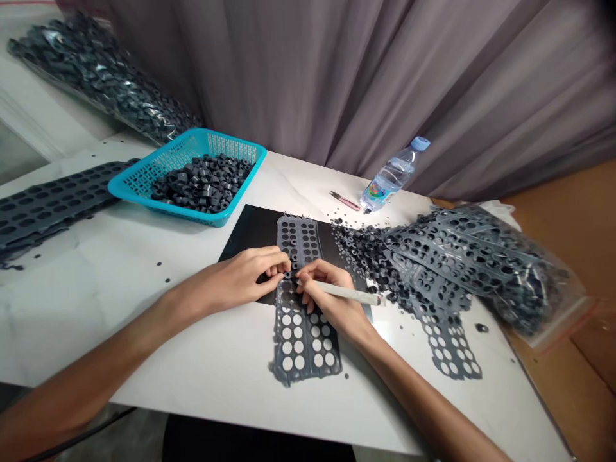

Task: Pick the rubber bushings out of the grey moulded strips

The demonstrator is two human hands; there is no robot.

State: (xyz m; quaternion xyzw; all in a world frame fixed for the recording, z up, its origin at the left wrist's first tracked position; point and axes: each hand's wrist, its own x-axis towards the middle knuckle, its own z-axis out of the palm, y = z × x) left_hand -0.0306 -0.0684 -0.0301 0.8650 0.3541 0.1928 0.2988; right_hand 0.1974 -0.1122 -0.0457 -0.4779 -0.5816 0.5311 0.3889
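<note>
Far left, I've perforated grey sheets (62, 196) along the surface's (192, 346) left edge; next, a turquoise basket (212, 218) of dark rings (205, 183) near the back edge. Mid-surface lies my perforated strip (308, 362), one end towards the front edge! Over it, my left hand (262, 273) pinches a small dark ring (287, 275); my right hand (330, 279) grips a white pen-like tool (346, 292). Water bottle (391, 176), back edge; heaped strips (433, 250), right edge!
</note>
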